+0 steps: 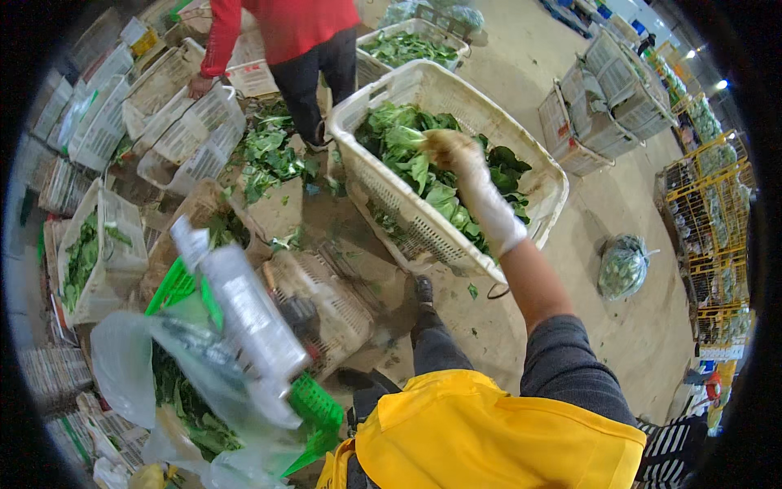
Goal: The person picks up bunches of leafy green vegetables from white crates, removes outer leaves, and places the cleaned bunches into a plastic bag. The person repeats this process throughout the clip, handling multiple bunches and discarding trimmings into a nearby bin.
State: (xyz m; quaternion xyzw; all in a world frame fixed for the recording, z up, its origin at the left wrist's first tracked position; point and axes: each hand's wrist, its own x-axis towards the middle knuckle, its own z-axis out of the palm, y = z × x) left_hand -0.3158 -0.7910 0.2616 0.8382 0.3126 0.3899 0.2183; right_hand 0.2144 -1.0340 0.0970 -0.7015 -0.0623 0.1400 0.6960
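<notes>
My right hand (455,153), in a whitish glove with brown-stained fingers, is inside a large white plastic crate (421,217). It grips a bunch of leafy greens (400,139) by the pale stem end. More loose leaves (443,198) lie beneath and around it in the crate. My left hand is out of view. On my left stands a bright green plastic basket (314,406) with dark leafy greens (195,422) and clear plastic bags (125,360) draped over it. A blurred whitish plastic-looking bundle (250,312) is above the basket.
A co-worker in a red top (299,27) stands ahead, one hand on a white crate (211,137). Leaves (269,153) litter the floor. An upturned crate (324,305) lies before me. Right are a tied bag (623,267), stacked crates (623,85) and yellow racks (708,244).
</notes>
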